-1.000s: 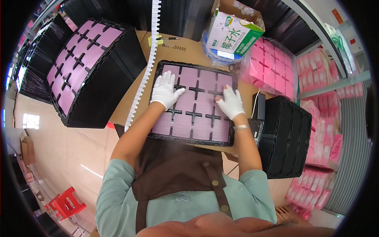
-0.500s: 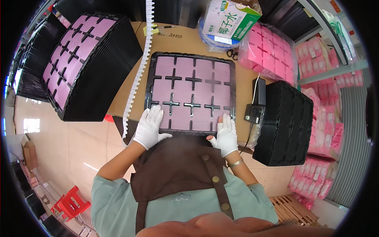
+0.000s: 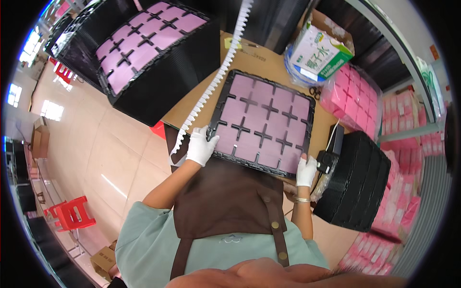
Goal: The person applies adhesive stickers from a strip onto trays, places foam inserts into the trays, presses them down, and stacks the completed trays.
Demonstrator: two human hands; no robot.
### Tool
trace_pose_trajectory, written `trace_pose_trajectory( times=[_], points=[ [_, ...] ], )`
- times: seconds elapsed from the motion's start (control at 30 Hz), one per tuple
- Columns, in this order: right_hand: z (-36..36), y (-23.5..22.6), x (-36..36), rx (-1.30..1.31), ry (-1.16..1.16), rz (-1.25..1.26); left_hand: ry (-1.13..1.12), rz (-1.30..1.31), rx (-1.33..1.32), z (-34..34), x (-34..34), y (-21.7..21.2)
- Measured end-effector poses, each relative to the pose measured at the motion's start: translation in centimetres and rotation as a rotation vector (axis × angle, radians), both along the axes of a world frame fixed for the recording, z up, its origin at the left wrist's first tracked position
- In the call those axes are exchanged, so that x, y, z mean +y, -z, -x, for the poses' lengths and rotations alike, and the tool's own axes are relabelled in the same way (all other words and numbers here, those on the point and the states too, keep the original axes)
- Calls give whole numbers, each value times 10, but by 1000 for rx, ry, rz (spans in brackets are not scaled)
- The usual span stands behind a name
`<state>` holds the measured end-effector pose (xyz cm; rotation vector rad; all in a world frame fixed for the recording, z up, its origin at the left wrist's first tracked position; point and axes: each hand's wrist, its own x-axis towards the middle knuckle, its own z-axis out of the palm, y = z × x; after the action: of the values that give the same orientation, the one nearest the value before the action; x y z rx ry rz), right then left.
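Observation:
A black plastic tray (image 3: 307, 126) filled with lilac squares, with black cross-shaped ribs between them, is in front of me at the cardboard-covered table's near edge. My left hand (image 3: 200, 147), in a white glove, grips the tray's left side near its front corner, thumb over the rim. My right hand (image 3: 306, 171), gloved with a bare thumb tip, holds the front right corner. The fingers beneath the rim are hidden on both sides. Left of the tray runs a long white toothed strip (image 3: 211, 82).
At the left stands a tall stack of black trays (image 3: 165, 79), lilac squares on top. Another black stack (image 3: 355, 185) is at the right, beside a black power adapter (image 3: 327, 162). Farther back are scissors (image 3: 314, 92), a bagged pink block (image 3: 354, 98) and a carton (image 3: 319, 54).
My hands have gone from lying flat on the tray's near part to gripping its sides. The view has turned left, so the tray and surroundings appear rotated and farther right.

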<state>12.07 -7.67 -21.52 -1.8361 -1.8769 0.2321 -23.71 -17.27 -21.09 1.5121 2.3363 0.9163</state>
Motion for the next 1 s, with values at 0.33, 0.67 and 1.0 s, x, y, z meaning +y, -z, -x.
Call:
trace_pose_trajectory(
  times=[0.33,0.67,1.0],
  points=[
    [31,-101,0,1193,-257,102,-126,-408,-858,28,-28,-133],
    [147,-90,9,692,-709,168,-517,-635,-517,230,-16,-209],
    [140,-81,18,811,-649,301,-819,-493,-404,267,0,-153]
  ],
)
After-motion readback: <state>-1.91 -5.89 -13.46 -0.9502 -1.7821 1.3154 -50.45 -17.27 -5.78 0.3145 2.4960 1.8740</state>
